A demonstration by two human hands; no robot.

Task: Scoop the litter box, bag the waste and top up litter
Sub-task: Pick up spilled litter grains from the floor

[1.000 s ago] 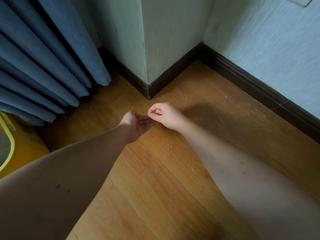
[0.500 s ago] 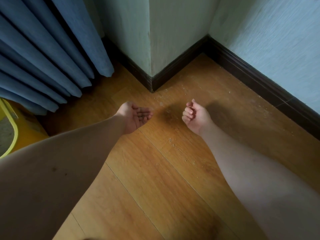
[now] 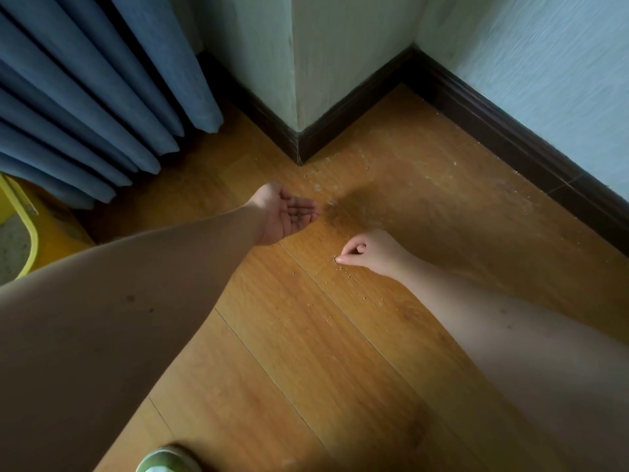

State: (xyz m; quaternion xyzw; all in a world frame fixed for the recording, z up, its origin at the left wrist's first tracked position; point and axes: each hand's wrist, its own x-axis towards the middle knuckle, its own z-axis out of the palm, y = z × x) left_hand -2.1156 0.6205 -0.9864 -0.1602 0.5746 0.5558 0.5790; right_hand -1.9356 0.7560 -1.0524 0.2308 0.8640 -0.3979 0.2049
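Small pale litter grains (image 3: 343, 269) lie scattered on the wooden floor (image 3: 340, 352) near the wall corner. My left hand (image 3: 287, 216) is held palm up and cupped above the floor, with a few dark grains resting in the palm. My right hand (image 3: 366, 252) is down at the floor, thumb and forefinger pinched together on a grain at the fingertips. The yellow litter box (image 3: 32, 233) shows only as a rim and a patch of grey litter at the far left edge.
Blue curtains (image 3: 85, 97) hang at the left, down to the floor. A pale wall corner with dark skirting (image 3: 299, 144) juts out ahead; another skirting runs along the right wall (image 3: 527, 155). A green and white shoe tip (image 3: 163, 461) shows at the bottom.
My right hand left the left palm, swung right and came down to the floor, where it now pinches a grain. The left hand stayed cupped, palm up.
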